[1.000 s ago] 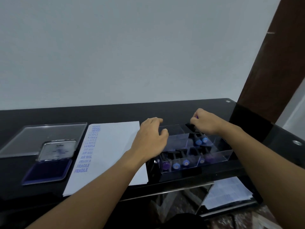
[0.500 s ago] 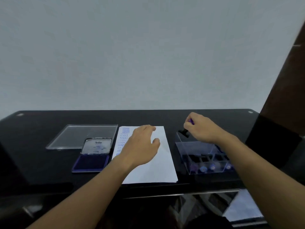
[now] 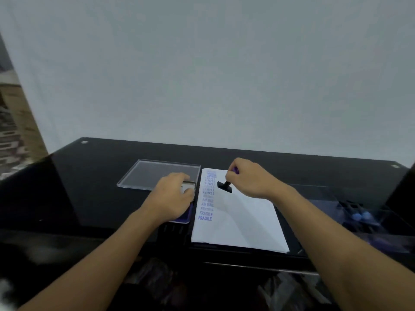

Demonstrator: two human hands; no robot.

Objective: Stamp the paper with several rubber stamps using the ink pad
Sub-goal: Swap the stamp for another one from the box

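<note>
A white paper (image 3: 240, 218) lies on the black table with a column of blue stamped words down its left edge. My right hand (image 3: 251, 178) grips a black rubber stamp (image 3: 225, 186) with a purple top, held tilted just above the paper's upper left part. My left hand (image 3: 171, 198) rests over the open ink pad (image 3: 184, 217), covering most of it; its fingers touch the raised lid (image 3: 189, 187). Whether those fingers curl round the lid is unclear.
A clear acrylic lid (image 3: 157, 173) lies flat behind the ink pad. At the right, a clear box (image 3: 318, 194) holds several more stamps (image 3: 359, 215) with blue tops. The black glass table (image 3: 89, 176) ends near my body.
My right hand lifted a stamp from the box and carried it left over the paper. My left hand moved left from the paper onto the ink pad. The view swung left.
</note>
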